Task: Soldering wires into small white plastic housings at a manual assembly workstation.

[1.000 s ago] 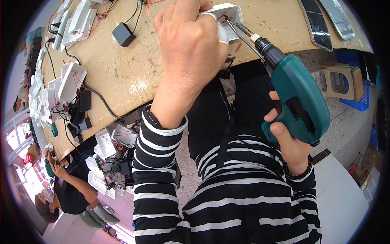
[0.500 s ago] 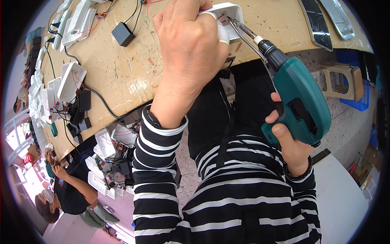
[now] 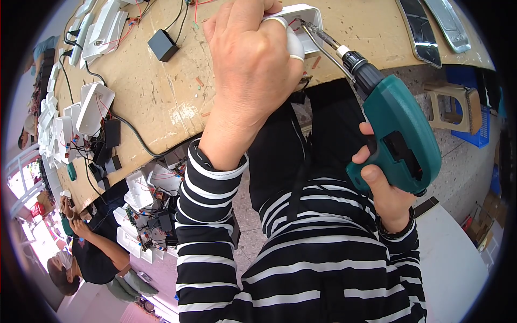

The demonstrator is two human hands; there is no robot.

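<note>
My left hand [image 3: 253, 59] is closed at the table edge, with white covers on some fingers. It holds a white plastic housing [image 3: 305, 9] whose open side faces right; its fingertips are hidden behind the hand. In my right hand [image 3: 385, 188] is a green soldering gun [image 3: 401, 126], gripped by its handle. The gun's metal tip [image 3: 318, 32] and a thin curved feed tube reach into the housing. A bit of red wire shows beside the tip. Whether the tip touches anything inside is too small to tell.
On the table [image 3: 167, 102] lie a black box [image 3: 162, 45] with leads, a black cable [image 3: 132, 129] and white housings [image 3: 94, 107] with wires. Metal trays [image 3: 420, 32] sit at the far right. A stool [image 3: 452, 107] stands right. A co-worker [image 3: 94, 242] sits left.
The soldering gun has shifted very slightly to the right, its tip still inside the housing. My left hand and the housing look unmoved.
</note>
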